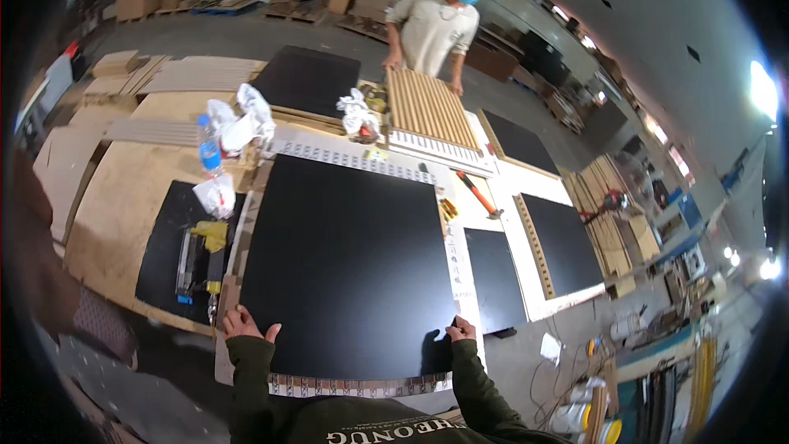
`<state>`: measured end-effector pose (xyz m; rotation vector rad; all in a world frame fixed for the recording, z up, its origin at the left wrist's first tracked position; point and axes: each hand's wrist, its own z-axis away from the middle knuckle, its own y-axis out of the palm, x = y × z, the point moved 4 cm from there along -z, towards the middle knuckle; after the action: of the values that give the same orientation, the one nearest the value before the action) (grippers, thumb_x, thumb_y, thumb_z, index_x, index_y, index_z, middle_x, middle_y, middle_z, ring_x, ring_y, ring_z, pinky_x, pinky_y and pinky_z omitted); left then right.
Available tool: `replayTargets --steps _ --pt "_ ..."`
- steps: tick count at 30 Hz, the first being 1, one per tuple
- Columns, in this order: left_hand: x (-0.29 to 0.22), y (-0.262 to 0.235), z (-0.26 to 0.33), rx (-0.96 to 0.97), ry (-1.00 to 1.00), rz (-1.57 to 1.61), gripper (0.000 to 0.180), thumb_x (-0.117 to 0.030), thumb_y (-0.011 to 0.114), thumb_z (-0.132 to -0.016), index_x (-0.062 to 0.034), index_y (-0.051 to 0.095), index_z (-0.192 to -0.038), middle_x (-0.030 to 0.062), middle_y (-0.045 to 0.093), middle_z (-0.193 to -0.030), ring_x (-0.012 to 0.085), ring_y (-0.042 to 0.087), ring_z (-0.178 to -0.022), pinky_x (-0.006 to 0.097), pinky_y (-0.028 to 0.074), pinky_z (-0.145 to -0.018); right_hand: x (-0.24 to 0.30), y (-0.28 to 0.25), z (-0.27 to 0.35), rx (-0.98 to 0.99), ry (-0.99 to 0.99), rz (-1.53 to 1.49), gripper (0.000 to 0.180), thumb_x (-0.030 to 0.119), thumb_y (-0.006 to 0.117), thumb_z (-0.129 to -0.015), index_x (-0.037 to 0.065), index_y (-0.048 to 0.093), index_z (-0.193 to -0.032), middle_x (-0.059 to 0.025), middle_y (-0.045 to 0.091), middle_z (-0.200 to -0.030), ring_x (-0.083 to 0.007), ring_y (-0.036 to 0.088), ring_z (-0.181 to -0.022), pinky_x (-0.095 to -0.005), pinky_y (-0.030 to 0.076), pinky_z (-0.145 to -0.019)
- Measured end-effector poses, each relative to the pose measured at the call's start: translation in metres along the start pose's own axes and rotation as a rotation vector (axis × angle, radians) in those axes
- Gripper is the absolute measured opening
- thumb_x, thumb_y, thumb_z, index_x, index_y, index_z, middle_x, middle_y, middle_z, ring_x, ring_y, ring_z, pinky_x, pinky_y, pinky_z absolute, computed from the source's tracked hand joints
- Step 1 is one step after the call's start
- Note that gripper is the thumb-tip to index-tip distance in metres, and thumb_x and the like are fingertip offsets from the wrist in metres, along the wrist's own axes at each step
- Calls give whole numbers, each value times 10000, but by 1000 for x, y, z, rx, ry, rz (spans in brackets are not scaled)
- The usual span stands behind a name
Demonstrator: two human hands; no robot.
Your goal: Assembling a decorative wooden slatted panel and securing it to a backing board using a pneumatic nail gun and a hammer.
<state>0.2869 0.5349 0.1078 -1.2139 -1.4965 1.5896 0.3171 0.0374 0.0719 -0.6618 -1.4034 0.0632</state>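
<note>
A large black panel point(349, 271) lies flat before me on a work table. At its near left corner rests my left hand point(242, 323), fingers apart, the thumb out over the panel's edge. My right hand point(462, 328) is closed on the panel's right edge near the front, and its dark shadow falls on the surface. Strips with a row of notches or clips point(357, 385) show along the near edge, and a similar white strip point(362, 163) runs behind the far edge.
Across the table a person point(431, 29) holds a slatted wooden panel point(431, 111). A red-handled hammer point(479, 195) lies right of my panel. To the left stand a water bottle point(209, 146) and a stapler-like tool point(196, 263). Smaller black panels point(560, 242) lie at right.
</note>
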Motion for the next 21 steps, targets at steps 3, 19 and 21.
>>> replayTargets --steps 3,19,21 --pt "-1 -4 2 -18 22 -14 877 -537 654 -654 64 393 -1237 140 378 -1074 291 394 -1013 395 421 -790 -7 6 7 48 -4 123 84 42 613 -649 35 556 -709 32 408 -609 -64 396 -566 -232 328 -490" --pt "28 -5 -11 -15 207 454 599 -402 661 -728 43 528 -1106 207 501 -1055 346 473 -998 401 391 -864 14 -12 13 115 -139 231 515 172 671 -711 -46 506 -1148 -169 582 -1013 -228 587 -866 -317 480 -716" --pt "57 -9 -1 -122 61 645 481 -332 653 -757 24 566 -1069 206 535 -1034 340 511 -972 395 417 -832 -15 -31 -1 299 -20 133 355 130 653 -732 -44 585 -1033 -96 625 -767 -156 595 -719 -278 487 -682"
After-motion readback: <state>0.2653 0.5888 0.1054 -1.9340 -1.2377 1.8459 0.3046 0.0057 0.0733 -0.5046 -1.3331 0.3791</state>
